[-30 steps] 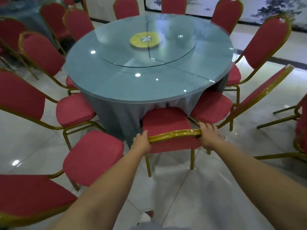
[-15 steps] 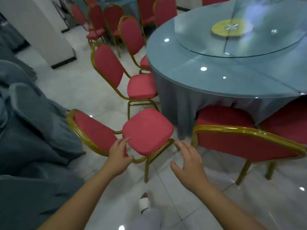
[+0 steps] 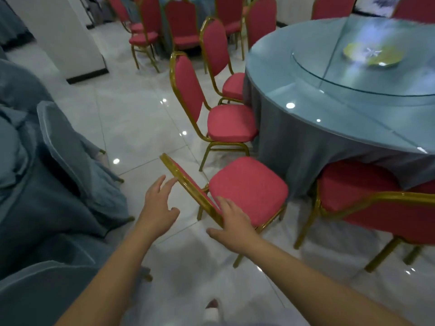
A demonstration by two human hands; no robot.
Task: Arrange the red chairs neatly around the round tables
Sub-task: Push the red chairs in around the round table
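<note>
Looks roughly partway done, as a judgement: at right, a tucked chair (image 3: 388,220) with its seat under the hanging cloth of the round table (image 3: 306,128). Round the left rim, the next chair (image 3: 230,124) and a third chair (image 3: 233,87) beyond it, both facing the table with seats at the cloth's edge. Left to do, apparently: the nearest red chair (image 3: 247,189), standing on the tiled floor (image 3: 131,114) just beside the cloth, seat wholly outside the rim and askew to it, gold-framed back toward the camera. Both hands out at that back, neither clamped on anything. Left hand (image 3: 157,208): fingers straight and spread apart, tips just beside the top rail, contact unclear. Right hand (image 3: 231,222): fingers splayed across the lower stretch of the same rail, thumb held wide, not curled round it. Calls next, probably, for a grip on the rail, then a turn and a push toward the table. Back chairs (image 3: 183,27) too far off to judge. No true containers in view; on the tabletop, a glass turntable (image 3: 353,90) bearing a yellow-green centre disc (image 3: 372,55). Grey-covered chairs (image 3: 58,149) crowding the left edge.
</note>
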